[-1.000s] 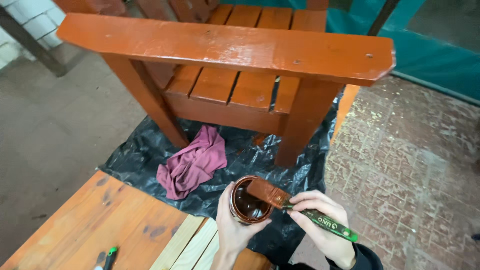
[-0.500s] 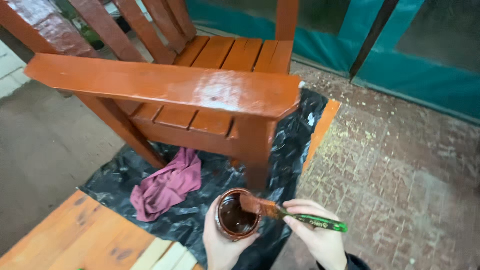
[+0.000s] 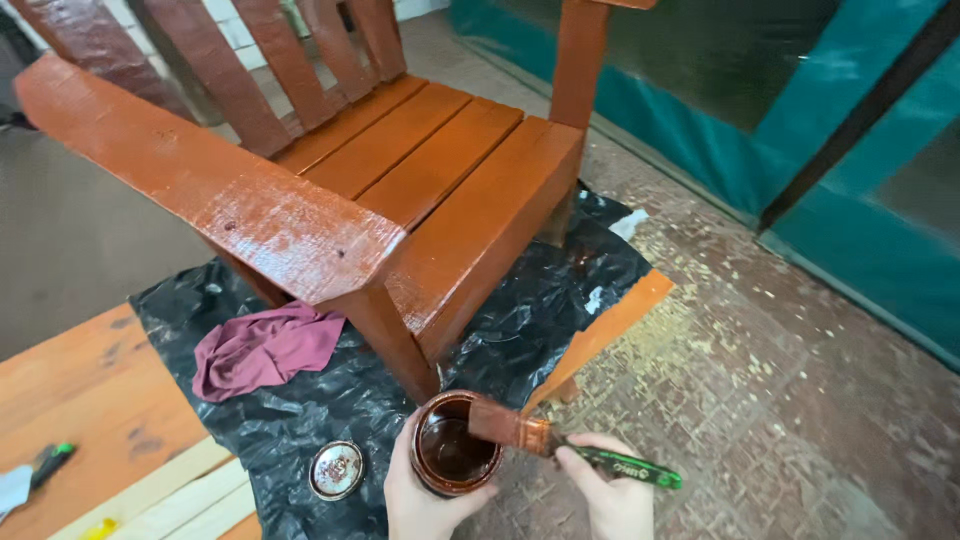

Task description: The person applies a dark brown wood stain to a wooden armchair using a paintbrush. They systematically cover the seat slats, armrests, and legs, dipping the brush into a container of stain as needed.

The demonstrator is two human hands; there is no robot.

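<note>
My left hand (image 3: 415,500) grips a small round jar of dark brown stain (image 3: 452,446) at the bottom of the view. My right hand (image 3: 607,490) holds a green-handled paintbrush (image 3: 560,446) whose stained bristles rest on the jar's rim. Just beyond stands a wooden slatted chair (image 3: 330,170), glossy reddish-brown with wet stain on its broad armrest and seat. The chair's front leg is close above the jar.
Black plastic sheeting (image 3: 330,400) lies under the chair. A crumpled maroon rag (image 3: 265,345) and the jar's round lid (image 3: 336,469) rest on it. Stained planks (image 3: 80,400) lie at left with a green-handled tool (image 3: 35,472). Teal panels (image 3: 800,140) line the right.
The view has swung round toward the chair's front corner, so the armrest now runs from the upper left. The brush stays at the jar's mouth. The jar lid has come into view.
</note>
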